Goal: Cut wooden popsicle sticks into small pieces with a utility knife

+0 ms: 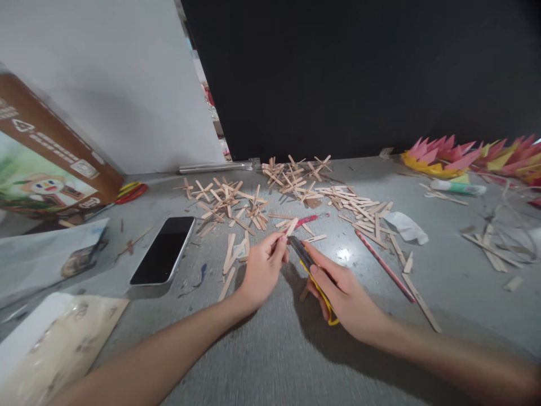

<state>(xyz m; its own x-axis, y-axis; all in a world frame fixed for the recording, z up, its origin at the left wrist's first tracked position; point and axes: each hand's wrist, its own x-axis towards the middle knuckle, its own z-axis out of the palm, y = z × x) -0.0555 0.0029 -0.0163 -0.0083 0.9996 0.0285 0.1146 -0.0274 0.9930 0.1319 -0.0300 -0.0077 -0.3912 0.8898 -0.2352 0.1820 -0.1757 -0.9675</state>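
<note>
Left hand (262, 266): thumb and fingertips pinching one wooden stick (292, 226), its long axis toward 1 o'clock, free end outward. Right hand (341, 287): curled firmly around a yellow-and-black cutter (301, 252), long axis from 5 to 11 o'clock, head toward 11, just beside the left fingertips; contact between blade and stick cannot be told. Red-striped pencil (384, 265): 2 o'clock of the right hand, apart. Phone (163, 251): 9 o'clock of the left hand. Loose sticks (353, 202): many, heaped around 12. Counter (262, 366): grey, scuffed, glossy patch. Printed box (84, 149): 10 o'clock. Pink-and-yellow paper crowns (442, 159): between 1 and 2. Behind: white panel (105, 84), 11; black panel (359, 79), 1.
</note>
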